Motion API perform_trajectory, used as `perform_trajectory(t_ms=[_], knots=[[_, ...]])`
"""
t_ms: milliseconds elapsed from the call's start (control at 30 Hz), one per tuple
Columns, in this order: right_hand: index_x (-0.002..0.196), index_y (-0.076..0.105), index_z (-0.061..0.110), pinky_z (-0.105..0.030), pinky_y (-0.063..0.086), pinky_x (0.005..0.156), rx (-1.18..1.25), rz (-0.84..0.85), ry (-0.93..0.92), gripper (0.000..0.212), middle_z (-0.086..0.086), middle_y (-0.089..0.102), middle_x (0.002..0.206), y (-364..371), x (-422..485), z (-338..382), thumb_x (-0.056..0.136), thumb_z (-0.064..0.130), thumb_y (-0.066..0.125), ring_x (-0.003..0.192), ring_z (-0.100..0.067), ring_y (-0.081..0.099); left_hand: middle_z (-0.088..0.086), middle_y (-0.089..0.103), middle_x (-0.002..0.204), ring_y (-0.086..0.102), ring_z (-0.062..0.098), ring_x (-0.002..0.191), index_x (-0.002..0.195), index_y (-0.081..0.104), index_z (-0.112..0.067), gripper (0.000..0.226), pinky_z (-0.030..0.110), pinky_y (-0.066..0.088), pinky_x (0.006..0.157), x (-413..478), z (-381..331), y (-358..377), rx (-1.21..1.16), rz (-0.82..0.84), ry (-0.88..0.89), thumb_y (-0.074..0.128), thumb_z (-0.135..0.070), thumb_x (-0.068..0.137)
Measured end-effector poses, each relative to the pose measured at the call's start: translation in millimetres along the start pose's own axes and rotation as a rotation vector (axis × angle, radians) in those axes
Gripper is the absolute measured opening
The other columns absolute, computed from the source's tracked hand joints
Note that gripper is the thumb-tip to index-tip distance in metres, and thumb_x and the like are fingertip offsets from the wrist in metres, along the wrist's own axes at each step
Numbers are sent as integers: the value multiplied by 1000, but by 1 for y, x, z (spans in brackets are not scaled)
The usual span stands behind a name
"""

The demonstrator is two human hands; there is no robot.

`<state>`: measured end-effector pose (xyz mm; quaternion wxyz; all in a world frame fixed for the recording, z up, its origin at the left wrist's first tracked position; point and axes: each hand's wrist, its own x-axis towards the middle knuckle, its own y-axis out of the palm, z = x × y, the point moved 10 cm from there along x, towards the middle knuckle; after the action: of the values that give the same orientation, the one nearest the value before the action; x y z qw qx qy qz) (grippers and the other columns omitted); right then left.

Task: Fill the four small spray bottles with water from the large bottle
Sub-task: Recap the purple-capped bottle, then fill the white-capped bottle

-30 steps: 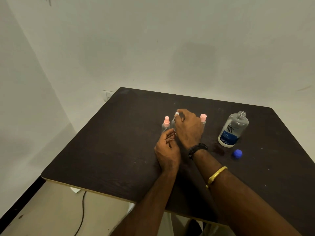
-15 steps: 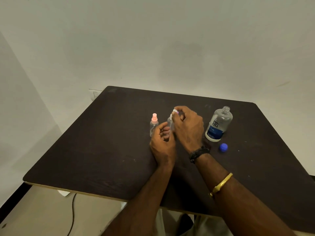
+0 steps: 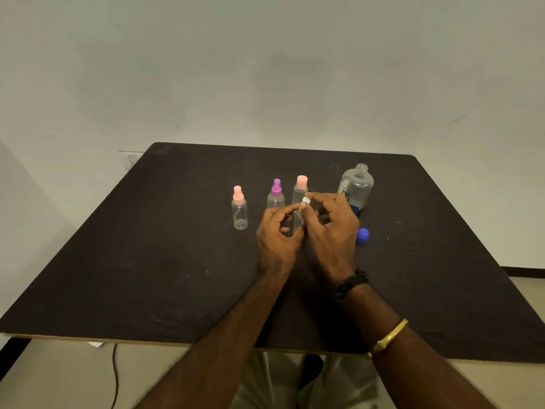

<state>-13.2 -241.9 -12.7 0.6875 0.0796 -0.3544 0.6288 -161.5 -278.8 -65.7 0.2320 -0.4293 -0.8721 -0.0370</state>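
A dark, matt counter (image 3: 147,261) with rounded corners fills the middle of the frame, set against a pale wall. Left of centre stands a small clear plastic spray bottle with a pink spray top (image 3: 239,208), upright and on its own; its thin dip tube shows through the round wall, and whether any water is in it cannot be told. Just right of it is a second small bottle with a purple spray top (image 3: 276,193), its lower half hidden by the left hand (image 3: 278,240). Next comes a third, taller one with a pink cap (image 3: 300,188), standing behind the fingers.

At the centre of the frame, the left hand's grip is curled around a fourth small clear bottle (image 3: 298,224), a slim cylinder held upright near the counter. The right hand (image 3: 331,231) pinches that bottle's white top (image 3: 305,201) between thumb and forefinger, other fingers spread. That makes four small bottles.

Right of centre stands one large clear bottle (image 3: 355,185), round-shouldered, its threaded neck open, a blue-and-white label on its front, with clear liquid inside. One blue cap (image 3: 363,234) lies on the counter in front of it, near the right hand. The right arm wears a black wristband (image 3: 352,283) and a gold bangle (image 3: 387,338).
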Motion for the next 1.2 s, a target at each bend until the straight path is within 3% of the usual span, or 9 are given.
perform_trajectory(t_ms=[267, 533, 667, 833, 967, 1100, 1200], knots=[[123, 70, 11, -27, 55, 94, 73, -28, 1, 29, -1, 70, 114, 4, -12, -13, 96, 23, 68, 106, -10, 66, -1, 68, 117, 68, 8, 101, 121, 68, -13, 39, 19, 58, 84, -1, 7, 9, 33, 46, 4, 80, -13, 84], [116, 70, 17, -23, 56, 87, 113, -71, 74, 31, 6, 67, 108, 5, -6, -26, 88, 30, 78, 100, -5, 65, 1, 70, 119, 66, -1, 103, 128, 65, -10, 38, 7, 50, 88, -2, 10, 14, 111, 101, 55, 73, -14, 91], [110, 69, 21, -29, 58, 81, 128, -63, 104, 29, 5, 69, 104, 9, -5, -32, 85, 33, 81, 97, -10, 66, -8, 66, 111, 62, -15, 97, 124, 66, -8, 32, 4, 48, 84, -4, 10, 15, 127, 93, 80, 70, -8, 92], [111, 72, 17, -39, 59, 84, 121, -64, 114, 28, 4, 72, 105, 9, -4, -39, 88, 30, 80, 100, -12, 68, -3, 68, 117, 59, -20, 101, 128, 65, -8, 36, 2, 46, 86, -1, 10, 17, 121, 107, 76, 68, -5, 92], [124, 71, 14, -37, 57, 93, 84, -25, 61, 31, 4, 72, 117, 9, -6, -35, 94, 24, 72, 110, -10, 66, -5, 67, 124, 62, -10, 108, 133, 62, -10, 40, 9, 50, 92, -2, 10, 19, 98, 125, 81, 66, -6, 93], [128, 66, 17, -20, 51, 93, 87, -24, 42, 47, 4, 66, 117, 8, -4, -27, 86, 31, 81, 108, -7, 62, -2, 71, 117, 67, -3, 102, 131, 65, -8, 37, 15, 55, 88, -2, 7, 18, 74, 124, 83, 60, -1, 94], [130, 63, 18, -28, 54, 88, 109, -39, 94, 48, 5, 68, 104, 5, -4, -32, 87, 29, 81, 100, -9, 65, -3, 70, 122, 66, -1, 109, 134, 63, -10, 41, 15, 53, 92, -3, 8, 20, 58, 146, 72, 64, -4, 94]])
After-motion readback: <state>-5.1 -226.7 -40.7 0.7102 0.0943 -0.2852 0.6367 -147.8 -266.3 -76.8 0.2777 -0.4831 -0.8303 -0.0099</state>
